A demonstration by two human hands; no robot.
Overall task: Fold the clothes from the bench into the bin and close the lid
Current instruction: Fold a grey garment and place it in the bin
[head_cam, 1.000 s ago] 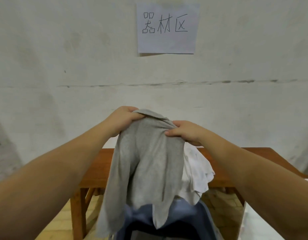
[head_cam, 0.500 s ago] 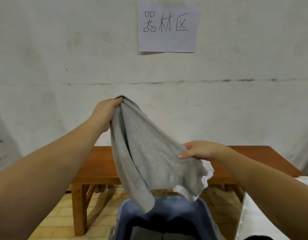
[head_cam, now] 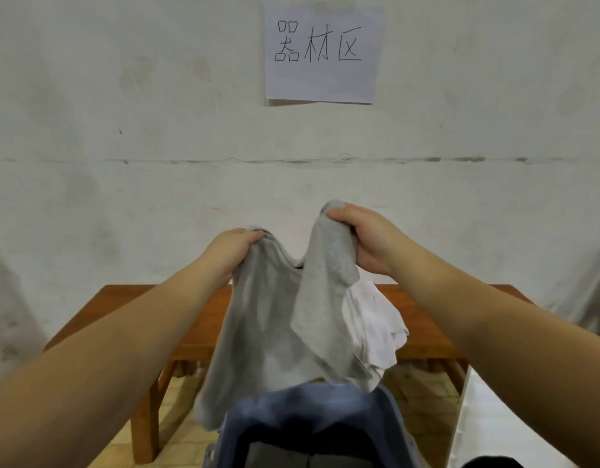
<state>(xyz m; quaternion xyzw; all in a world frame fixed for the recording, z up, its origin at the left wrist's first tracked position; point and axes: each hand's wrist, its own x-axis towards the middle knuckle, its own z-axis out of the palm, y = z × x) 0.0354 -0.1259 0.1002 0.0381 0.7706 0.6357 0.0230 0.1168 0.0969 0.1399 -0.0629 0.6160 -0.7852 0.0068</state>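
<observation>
Head view. Since the frame half a second ago, the right hand (head_cam: pixel 366 241) has risen from bench height to above the left hand (head_cam: pixel 229 253), and the left hand has dropped; both have come closer together, with the grey garment (head_cam: pixel 278 319) gathered up between them instead of stretched on a diagonal.

Left hand: fingers curled over the top edge of the grey garment, bunching the fabric against the palm; thumb hidden behind the cloth.

Right hand: fingers and thumb clenched round a raised fold of the same garment, fabric peak poking out above the index finger.

Grey garment: hangs from both grips in front of the wooden bench (head_cam: pixel 423 319), sagging in a dip between the hands; its lower hem drapes down to the far rim of the blue bin (head_cam: pixel 312 403), left corner trailing past the rim outside.

White garment (head_cam: pixel 376 325): crumpled on the bench behind the grey one, partly overhanging the front edge.

Bin: lid off, dark folded cloth visible inside; contents otherwise unclear.

Paper sign (head_cam: pixel 322 52) with handwritten characters on the wall above.
</observation>
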